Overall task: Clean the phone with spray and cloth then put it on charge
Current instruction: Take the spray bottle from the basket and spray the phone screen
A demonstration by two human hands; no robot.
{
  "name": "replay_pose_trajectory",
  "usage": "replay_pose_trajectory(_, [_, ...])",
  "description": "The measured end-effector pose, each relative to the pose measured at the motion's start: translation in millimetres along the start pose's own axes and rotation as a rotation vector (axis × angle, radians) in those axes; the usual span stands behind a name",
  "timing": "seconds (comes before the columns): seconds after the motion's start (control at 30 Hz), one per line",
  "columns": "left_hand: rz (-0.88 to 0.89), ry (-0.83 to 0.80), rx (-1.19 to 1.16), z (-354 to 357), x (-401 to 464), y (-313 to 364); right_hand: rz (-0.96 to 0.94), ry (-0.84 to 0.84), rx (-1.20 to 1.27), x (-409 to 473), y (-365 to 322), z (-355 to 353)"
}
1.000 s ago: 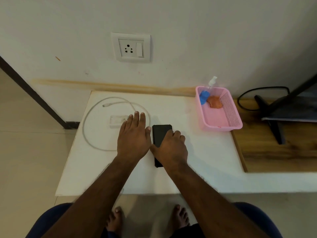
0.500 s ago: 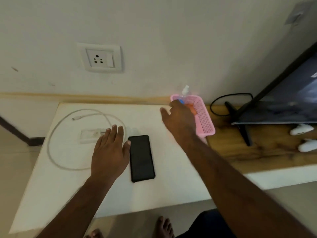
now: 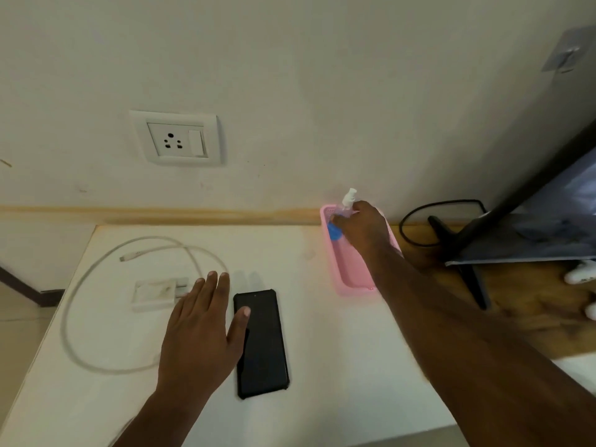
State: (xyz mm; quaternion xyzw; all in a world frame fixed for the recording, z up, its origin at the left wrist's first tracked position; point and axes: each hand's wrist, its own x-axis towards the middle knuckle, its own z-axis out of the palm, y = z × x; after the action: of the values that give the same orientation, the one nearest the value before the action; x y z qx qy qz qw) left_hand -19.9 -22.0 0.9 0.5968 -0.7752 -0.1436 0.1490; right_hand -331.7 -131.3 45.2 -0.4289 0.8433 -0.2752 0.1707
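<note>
A black phone (image 3: 263,345) lies face up on the white table (image 3: 338,366). My left hand (image 3: 201,330) rests flat beside it with fingers spread, the thumb touching the phone's left part. My right hand (image 3: 364,229) reaches into the far end of the pink basket (image 3: 346,279) and curls around the clear spray bottle (image 3: 347,201), whose white nozzle sticks up above the hand and whose blue part shows by the thumb. The cloth is hidden under that hand. A white charger adapter (image 3: 158,293) with its looped white cable (image 3: 74,304) lies left of the phone.
A wall socket with a switch (image 3: 177,138) sits above the table. Right of the basket is a wooden surface (image 3: 522,317) with a monitor on a black stand (image 3: 464,253), a black cable (image 3: 419,214) and white objects (image 3: 580,274) at the edge.
My right hand left the phone, travelled right to the basket and closed around the spray bottle. The left hand stayed beside the phone, and the view swung to the right.
</note>
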Motion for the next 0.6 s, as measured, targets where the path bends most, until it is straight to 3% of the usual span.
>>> replay_pose_trajectory(0.27, [0.002,0.004,-0.001,2.5,1.2,3.3,-0.015,0.034,-0.013,3.9,6.6,9.4])
replay_pose_trajectory(0.43, [-0.011,0.008,-0.018,-0.8,2.5,3.8,-0.055,0.086,0.119,-6.3,3.1,-3.7])
replay_pose_trajectory(0.6, [-0.011,0.005,-0.044,-4.9,0.9,9.1,-0.119,0.129,0.046,-15.0,-5.4,-18.5])
